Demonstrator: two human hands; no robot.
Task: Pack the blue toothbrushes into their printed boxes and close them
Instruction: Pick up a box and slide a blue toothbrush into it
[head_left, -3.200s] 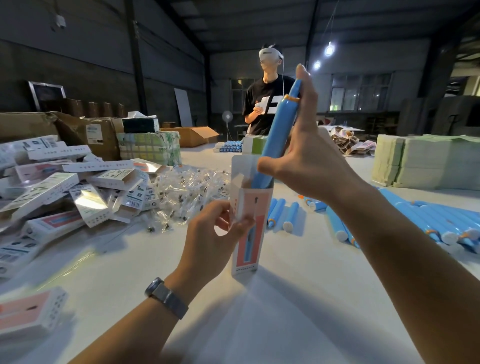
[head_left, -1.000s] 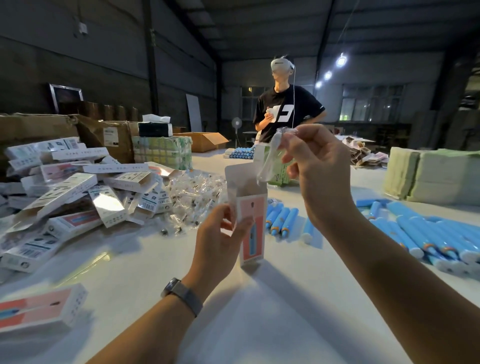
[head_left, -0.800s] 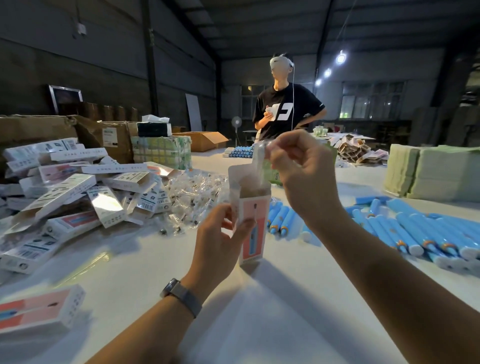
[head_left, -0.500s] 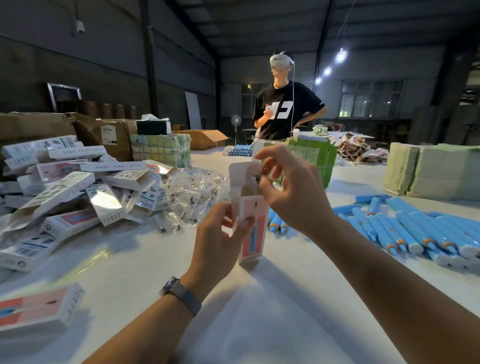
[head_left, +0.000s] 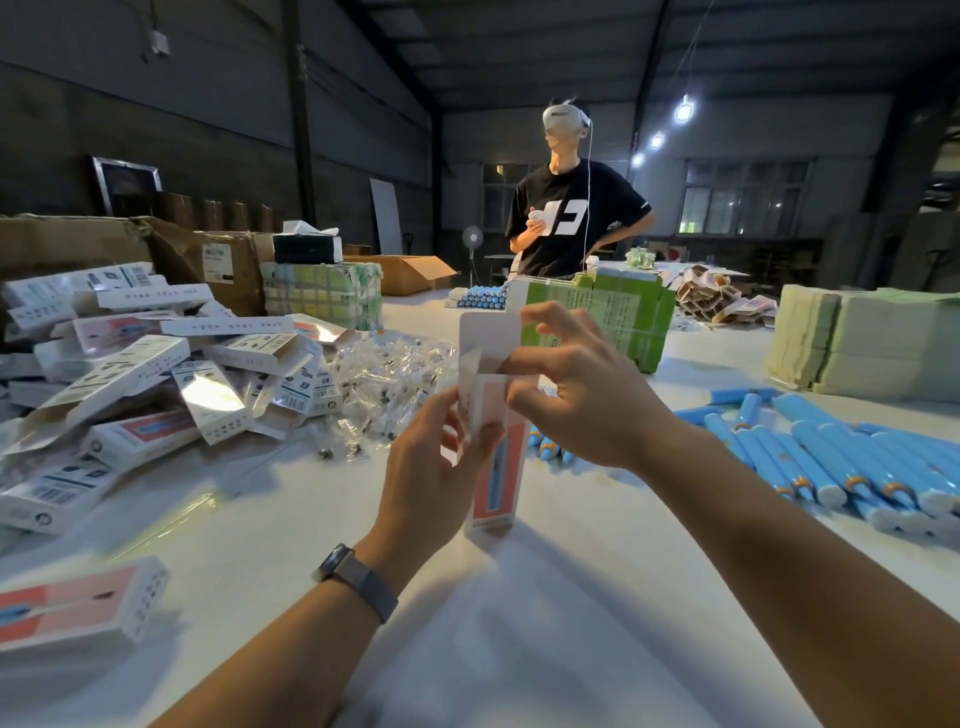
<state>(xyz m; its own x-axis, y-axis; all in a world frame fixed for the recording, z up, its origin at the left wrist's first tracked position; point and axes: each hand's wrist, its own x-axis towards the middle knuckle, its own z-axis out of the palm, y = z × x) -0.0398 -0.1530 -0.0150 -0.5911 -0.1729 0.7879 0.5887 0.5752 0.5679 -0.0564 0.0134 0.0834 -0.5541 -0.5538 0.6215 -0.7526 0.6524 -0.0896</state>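
Pink-and-white cardboard, standing tall on the white table (head_left: 519, 649): that is the box (head_left: 496, 467), long axis upright, its bottom end on the tabletop and its top flap (head_left: 488, 335) raised and open. The left hand (head_left: 431, 478) grips the box around its middle, thumb and fingers curled round the near side, holding it steady. The right hand (head_left: 576, 384) sits at the mouth of the box, fingers bent, fingertips working at the opening just below the raised flap; whether it pinches a small side tab or only presses on it, I cannot tell. Nothing blue shows above the rim, so the toothbrush looks to be down inside, judging by that. The right hand is the nearer one to the flap, which rises directly behind its fingers, so closing should mean folding that flap forward and down toward the person while the left hand keeps the box vertical. Loose blue toothbrushes (head_left: 831, 467) lie flat in a row well off to the right, beyond the right forearm. A heap of printed boxes (head_left: 130, 374) lies to the left.
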